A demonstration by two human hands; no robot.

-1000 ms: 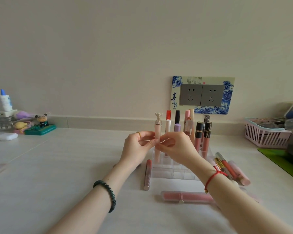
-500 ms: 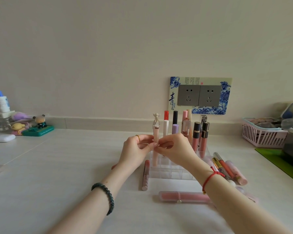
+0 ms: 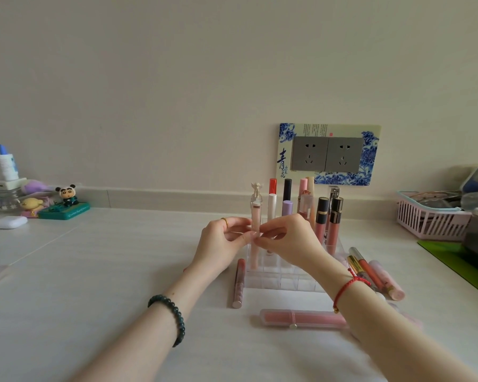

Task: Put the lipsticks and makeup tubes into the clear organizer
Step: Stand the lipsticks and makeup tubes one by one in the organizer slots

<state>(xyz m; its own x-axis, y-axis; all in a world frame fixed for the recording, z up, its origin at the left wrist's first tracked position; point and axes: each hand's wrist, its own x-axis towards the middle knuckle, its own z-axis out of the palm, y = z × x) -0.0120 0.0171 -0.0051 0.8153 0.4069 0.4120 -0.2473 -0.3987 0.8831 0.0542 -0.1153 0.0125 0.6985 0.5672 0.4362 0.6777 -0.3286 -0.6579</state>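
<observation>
Fingers (image 3: 250, 236) pinched together above organizer (image 3: 287, 282)

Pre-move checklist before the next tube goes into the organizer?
1. Clear organizer upright on the table: ok.
2. Front cells free: ok.
3. Loose tubes waiting: mauve tube to its left, pink case in front: ok.
4. Left hand and right hand free: not ok, both pinch something thin.
5. What they pinch: cannot tell.
6. Figurine-capped tube seated in its cell: ok.
</observation>
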